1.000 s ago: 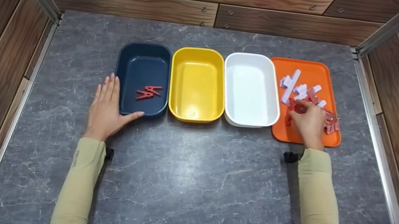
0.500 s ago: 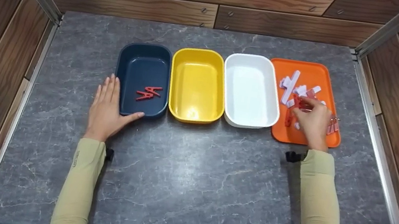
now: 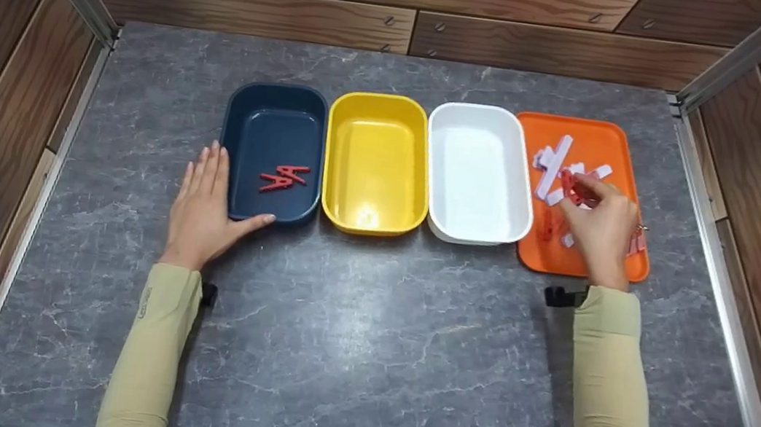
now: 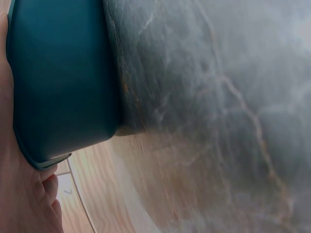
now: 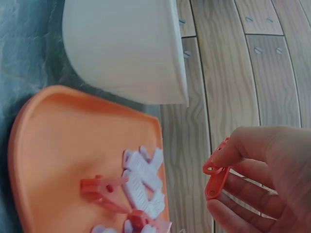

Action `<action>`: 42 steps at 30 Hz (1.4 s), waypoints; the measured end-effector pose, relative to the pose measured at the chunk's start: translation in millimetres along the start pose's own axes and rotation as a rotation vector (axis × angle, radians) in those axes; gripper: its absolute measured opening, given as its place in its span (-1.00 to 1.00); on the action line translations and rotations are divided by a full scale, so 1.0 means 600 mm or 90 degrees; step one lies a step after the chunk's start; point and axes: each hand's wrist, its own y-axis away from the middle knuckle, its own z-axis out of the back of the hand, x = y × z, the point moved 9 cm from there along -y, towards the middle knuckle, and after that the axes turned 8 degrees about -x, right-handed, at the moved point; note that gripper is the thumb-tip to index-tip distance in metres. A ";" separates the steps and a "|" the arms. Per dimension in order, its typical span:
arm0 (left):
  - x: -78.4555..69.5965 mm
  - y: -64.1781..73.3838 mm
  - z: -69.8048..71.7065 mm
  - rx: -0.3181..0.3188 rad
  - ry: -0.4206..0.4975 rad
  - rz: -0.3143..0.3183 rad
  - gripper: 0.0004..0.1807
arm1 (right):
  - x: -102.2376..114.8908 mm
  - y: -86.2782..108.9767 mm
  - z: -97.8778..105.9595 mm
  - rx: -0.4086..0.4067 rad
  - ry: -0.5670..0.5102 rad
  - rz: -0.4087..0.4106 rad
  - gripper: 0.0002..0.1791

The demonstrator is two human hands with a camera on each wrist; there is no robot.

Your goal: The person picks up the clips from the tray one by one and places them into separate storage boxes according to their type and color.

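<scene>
Pinching a red peg (image 5: 217, 185) between thumb and fingers, the right hand (image 3: 603, 224) is hovering over the orange tray (image 3: 592, 142), and the peg is showing just toward ten o'clock of the tray's middle. In the right wrist view, the peg is standing out against the wood-patterned wall (image 5: 228, 73), its arms pointing toward eight o'clock.

Around this hand, other pieces are lying on the tray: a lilac clip (image 3: 554, 166) at ten o'clock, a second lilac clip (image 3: 603, 171) at one, another peg (image 3: 547, 228) between seven and eight, and a pink clip (image 3: 636, 242) near four, partly hiding behind the hand. Some lilac clips are overlapping.

The left hand (image 3: 199, 208) is resting against the blue bin (image 3: 276, 137), its straight fingers lying along the outer side toward eight o'clock, its thumb spreading away to the rim at six. Inside, two pegs (image 3: 291, 173) are lying toward five o'clock.

At three o'clock from the blue bin, the yellow bin (image 3: 374, 161) is standing just beside it; the white bin (image 3: 480, 171), then the tray, are following in that direction. All are resting on a grey table (image 3: 360, 314). Green sleeves (image 3: 160, 353) are covering both forearms.
</scene>
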 end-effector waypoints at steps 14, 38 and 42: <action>0.000 0.001 0.000 -0.003 0.001 -0.001 0.44 | 0.032 0.001 0.011 -0.007 -0.025 0.026 -0.61; 0.002 -0.001 -0.003 0.006 -0.005 0.002 0.45 | 0.075 0.009 0.013 -0.003 -0.060 0.076 -0.61; 0.002 -0.001 -0.003 0.007 -0.009 0.001 0.45 | 0.084 0.011 0.016 -0.010 -0.073 0.092 -0.62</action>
